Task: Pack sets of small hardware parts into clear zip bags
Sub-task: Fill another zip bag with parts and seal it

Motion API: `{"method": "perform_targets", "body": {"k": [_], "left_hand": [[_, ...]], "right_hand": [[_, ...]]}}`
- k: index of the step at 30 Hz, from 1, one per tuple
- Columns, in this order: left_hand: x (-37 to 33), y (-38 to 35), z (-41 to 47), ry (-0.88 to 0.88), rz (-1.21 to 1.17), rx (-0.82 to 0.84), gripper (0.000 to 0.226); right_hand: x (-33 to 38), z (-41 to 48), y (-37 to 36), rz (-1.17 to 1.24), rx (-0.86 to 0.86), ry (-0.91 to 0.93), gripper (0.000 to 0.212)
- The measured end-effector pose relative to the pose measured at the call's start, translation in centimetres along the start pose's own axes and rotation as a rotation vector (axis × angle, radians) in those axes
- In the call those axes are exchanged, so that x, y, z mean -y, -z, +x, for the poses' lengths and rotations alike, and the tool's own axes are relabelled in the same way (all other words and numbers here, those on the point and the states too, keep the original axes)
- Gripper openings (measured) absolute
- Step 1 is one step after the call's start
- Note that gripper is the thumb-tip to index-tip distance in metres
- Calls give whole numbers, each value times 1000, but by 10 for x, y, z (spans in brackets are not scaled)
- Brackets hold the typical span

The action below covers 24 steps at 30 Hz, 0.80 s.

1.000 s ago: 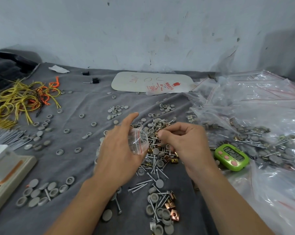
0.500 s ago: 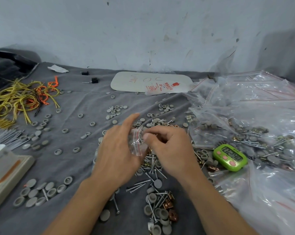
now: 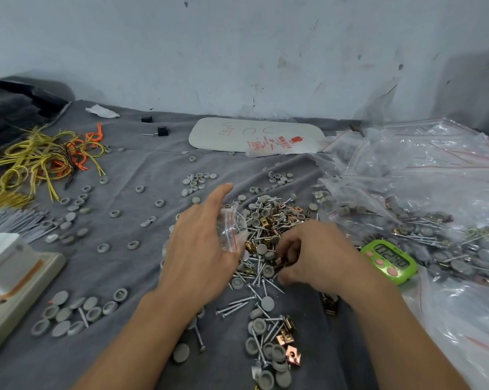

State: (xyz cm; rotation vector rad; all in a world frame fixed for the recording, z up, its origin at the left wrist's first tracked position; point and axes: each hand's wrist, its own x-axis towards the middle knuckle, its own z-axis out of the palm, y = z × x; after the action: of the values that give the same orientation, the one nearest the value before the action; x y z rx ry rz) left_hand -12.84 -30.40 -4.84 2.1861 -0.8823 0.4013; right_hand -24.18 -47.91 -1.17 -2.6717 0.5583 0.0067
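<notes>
Timer just beside right hand, packed bags beyond.

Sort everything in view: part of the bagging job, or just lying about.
Job: clear zip bag in left hand; right hand at the pile of screws, grey caps and copper clips; filled bags.
Lying about: yellow and orange wires; green timer; white card.

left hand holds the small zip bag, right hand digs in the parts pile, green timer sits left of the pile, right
One slip: the green timer sits right of the parts pile, by the right hand, as the head view shows. The left hand does hold the small zip bag.
</notes>
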Motion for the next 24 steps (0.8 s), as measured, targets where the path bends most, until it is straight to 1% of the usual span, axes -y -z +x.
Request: {"method": "perform_targets", "body": {"k": [3,5,7,9,11,13,17,21,22,24], "left_hand": [[0,0,-1,4,-7,1,85],[1,0,0,9,-4,8,86],[1,0,0,12,1,13,88],[0,0,0,12,1,10,87],[-1,0,0,6,-3,4,85],[0,0,-1,6,-7,7,85],[-1,1,0,4,-11,4,84],[-1,1,0,-2,-6,3,84],[-1,1,0,-3,-3,4,83],[0,1,0,-6,-2,5,83]], "right_hand": [[1,2,-4,-10,-21,-2,15],[0,3,-6,25,-46,-6,8],[-1,5,-7,86,-109,-7,13],[-3,7,-7,116,-159,-14,25],[-3,8,-7,115,-144,-21,33],[0,7,-7,118,-126,-25,29],[3,5,-7,161,-195,-24,21],[5,3,-6,145,-99,-15,37],[6,1,-6,154,-92,-14,37],[10,0,-7,183,-105,2,28]]}}
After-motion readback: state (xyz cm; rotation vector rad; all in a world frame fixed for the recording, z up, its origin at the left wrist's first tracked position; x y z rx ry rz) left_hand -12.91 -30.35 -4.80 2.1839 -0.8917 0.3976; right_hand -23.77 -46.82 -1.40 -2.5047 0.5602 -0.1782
